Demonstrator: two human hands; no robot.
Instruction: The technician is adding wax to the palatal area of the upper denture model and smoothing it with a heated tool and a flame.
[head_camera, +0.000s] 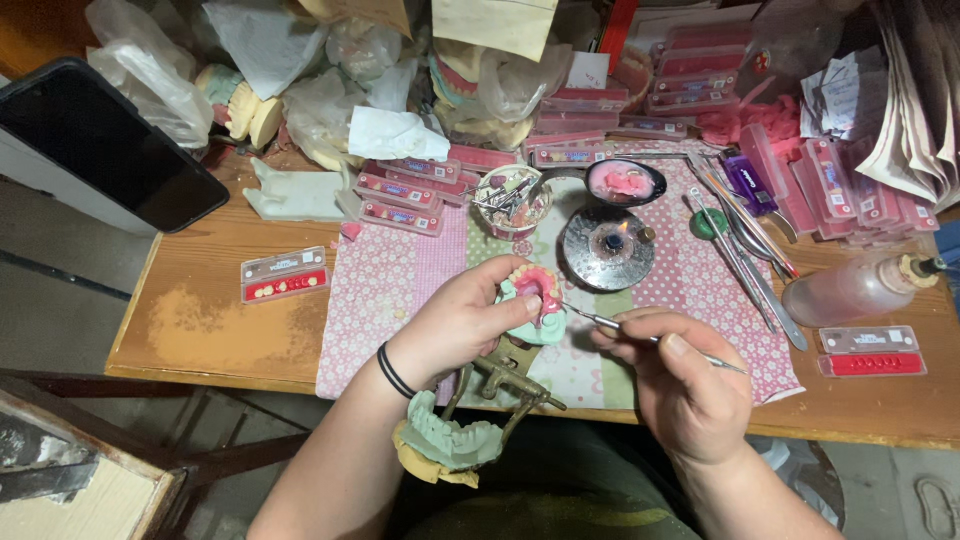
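- The left hand grips a pale green dental cast with pink wax and a row of teeth on top, fingers wrapped over its near side; it sits above the front edge of the pink patterned cloth.
- The cast is fixed to a brass hinged frame, whose lower arm carries a second green cast hanging off the table's front edge.
- The right hand pinches a thin metal instrument like a pen; its tip touches the pink wax.
- Just behind the cast stands a round metal burner with a small flame, and behind that a dark bowl of pink wax.
- Flat pink-red rectangular tooth-card boxes are stacked at the back right; more lie along the cloth's back left.
- One clear-lidded box with a red strip lies alone on the bare wood at left; a similar pair lies at the far right, near a clear bottle on its side.
- A dark phone rests at the far left corner.
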